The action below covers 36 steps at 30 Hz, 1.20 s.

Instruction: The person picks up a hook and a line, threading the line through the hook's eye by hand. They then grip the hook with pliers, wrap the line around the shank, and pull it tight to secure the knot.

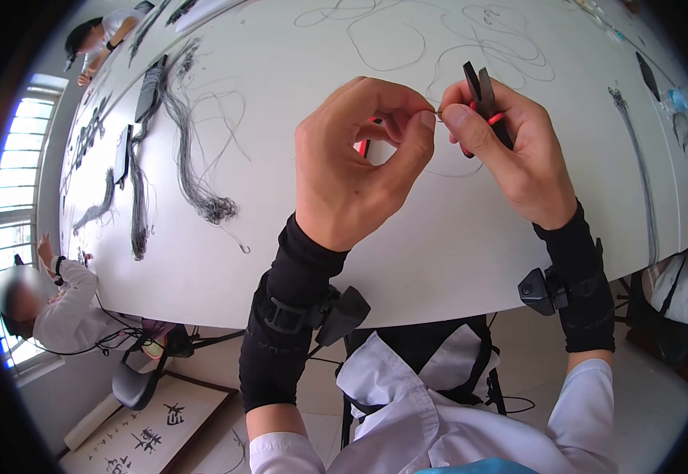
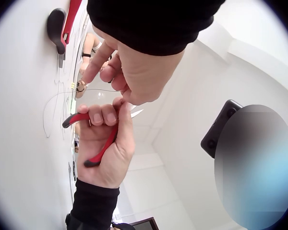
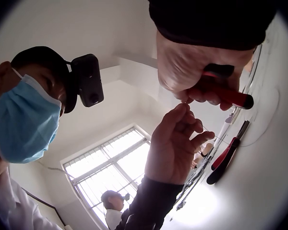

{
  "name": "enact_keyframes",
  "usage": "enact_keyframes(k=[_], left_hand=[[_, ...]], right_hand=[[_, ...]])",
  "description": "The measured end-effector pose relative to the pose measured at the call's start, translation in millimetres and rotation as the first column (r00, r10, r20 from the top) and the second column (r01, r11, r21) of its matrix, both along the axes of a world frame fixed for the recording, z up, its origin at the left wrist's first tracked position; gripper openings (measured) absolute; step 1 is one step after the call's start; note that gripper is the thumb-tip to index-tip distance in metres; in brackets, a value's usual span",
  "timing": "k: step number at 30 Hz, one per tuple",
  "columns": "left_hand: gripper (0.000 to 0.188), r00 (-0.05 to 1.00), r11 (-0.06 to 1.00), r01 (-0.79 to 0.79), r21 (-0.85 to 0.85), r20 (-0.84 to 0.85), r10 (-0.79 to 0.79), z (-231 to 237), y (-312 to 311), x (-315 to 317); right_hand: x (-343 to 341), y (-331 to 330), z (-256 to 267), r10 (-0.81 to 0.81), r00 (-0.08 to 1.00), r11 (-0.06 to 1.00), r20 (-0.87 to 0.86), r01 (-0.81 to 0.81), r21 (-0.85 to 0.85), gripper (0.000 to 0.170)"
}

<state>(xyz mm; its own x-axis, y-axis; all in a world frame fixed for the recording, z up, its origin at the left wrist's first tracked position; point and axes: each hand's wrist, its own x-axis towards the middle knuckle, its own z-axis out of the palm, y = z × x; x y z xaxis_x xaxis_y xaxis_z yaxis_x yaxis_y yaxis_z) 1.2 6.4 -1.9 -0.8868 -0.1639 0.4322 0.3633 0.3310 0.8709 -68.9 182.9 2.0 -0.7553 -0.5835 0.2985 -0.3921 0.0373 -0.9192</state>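
Observation:
Thumb and forefinger of the left hand point(image 1: 363, 162) pinch the end of a thin line point(image 2: 98, 89), tip to tip with the right hand point(image 1: 513, 150). Red-and-black pliers point(image 1: 486, 99) lie in the right hand, jaws pointing away past the forefinger; in the left wrist view its fingers curl round the pliers' handles point(image 2: 103, 148). The right thumb and forefinger meet at the same small spot, where a tiny brownish piece point(image 1: 438, 115) shows; its shape is too small to tell. A second red-and-black tool point(image 3: 225, 160) rests on the table, mostly behind the left hand in the head view.
Loops of thin line point(image 1: 509, 43) lie on the white table point(image 1: 438, 261) beyond the hands. Bundles of dark line point(image 1: 190, 158), one with a hook point(image 1: 244, 248), are at the left; another strand bundle point(image 1: 636, 158) is at the right. Other people sit around the table.

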Motion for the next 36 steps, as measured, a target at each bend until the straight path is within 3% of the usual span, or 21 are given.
enact_keyframes(k=[2, 8, 11, 13, 16, 18, 21, 24, 28, 30, 32, 36], left_hand=[[0.007, 0.999, 0.999, -0.025, 0.047, -0.039, 0.027, -3.3, 2.6, -3.4], [0.007, 0.995, 0.986, -0.089, -0.143, -0.061, 0.081, -9.3, -1.7, -8.2], [0.009, 0.994, 0.981, -0.092, -0.173, 0.05, 0.102, -6.3, -5.6, -6.4], [0.009, 0.993, 0.982, -0.109, -0.156, 0.038, 0.116, -5.2, -7.4, -5.0], [0.01, 0.993, 0.982, -0.108, -0.157, 0.025, 0.113, -4.6, -6.9, -5.3], [0.005, 0.989, 0.986, -0.126, -0.113, -0.093, 0.116, -8.6, -3.7, -8.9], [0.004, 0.99, 0.983, -0.121, -0.141, -0.09, 0.109, -7.2, -2.7, -6.5], [0.004, 0.991, 0.982, -0.1, -0.161, -0.106, 0.083, -5.1, 0.4, -4.6], [0.004, 0.992, 0.978, -0.036, -0.206, -0.128, 0.01, 1.0, 5.8, 0.4], [0.005, 0.987, 0.968, 0.043, -0.248, -0.139, -0.079, 4.0, 11.6, 4.1], [0.005, 0.978, 0.947, 0.133, -0.294, -0.118, -0.174, 6.2, 15.7, 6.7], [0.005, 0.929, 0.875, 0.346, -0.338, -0.008, -0.371, 0.1, 25.8, 11.6]], right_hand=[[-0.2, 0.8, 0.9, -0.001, 1.0, 1.0, 0.0, 0.001, 0.012, 0.026], [-8.7, 8.6, 1.7, -0.074, 0.997, 0.994, -0.031, 0.076, 0.074, 0.032], [-15.1, 20.3, 7.6, -0.179, 0.981, 0.984, -0.073, 0.18, 0.005, 0.034], [-21.4, 36.6, 11.2, -0.232, 0.969, 0.972, -0.082, 0.23, -0.041, 0.034], [-22.0, 65.3, 21.3, -0.29, 0.952, 0.957, -0.098, 0.291, -0.01, 0.034], [-16.4, 86.2, 30.8, -0.342, 0.932, 0.938, -0.117, 0.346, 0.017, 0.033], [-4.5, 112.0, 44.2, -0.405, 0.897, 0.908, -0.179, 0.418, 0.041, 0.031], [2.7, 156.2, 63.4, -0.537, 0.815, 0.842, -0.218, 0.532, -0.083, 0.03], [14.5, 256.0, 104.7, -0.738, 0.635, 0.675, -0.229, 0.703, -0.224, 0.029], [25.4, 315.3, 124.7, -0.782, 0.599, 0.622, -0.173, 0.729, -0.287, 0.027], [49.0, 346.8, 146.6, -0.884, 0.436, 0.468, -0.169, 0.829, -0.307, 0.027], [101.2, 400.7, 176.3, -0.938, 0.27, 0.32, -0.218, 0.915, -0.245, 0.028]])
